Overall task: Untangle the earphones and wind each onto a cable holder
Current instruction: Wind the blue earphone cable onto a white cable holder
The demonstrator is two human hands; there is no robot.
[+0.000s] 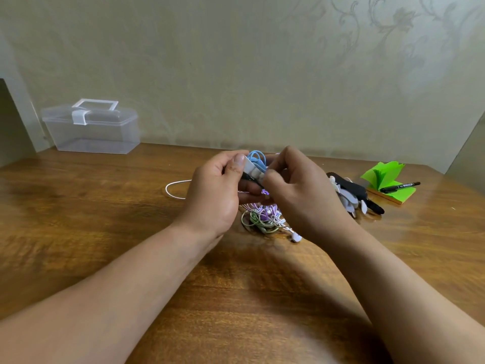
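Note:
Above the wooden table [105,219] my left hand [217,190] and my right hand [296,190] meet over a white cable holder [252,169]. Blue earphone cable [257,158] is coiled on it and sticks out above my fingers. Both hands grip the holder, the left thumb pressing its left end. Under the hands lies a tangle of white, green and purple earphones [265,219], with a white earbud [296,237] at its near right edge. A white cable loop [173,190] runs out to the left of my left hand.
A pile of spare black and white cable holders [354,195] lies right of my right hand. Beyond it are a green sticky-note pad [385,177] and a black marker [400,187]. A clear plastic box [91,127] with a lid stands at the back left by the wall.

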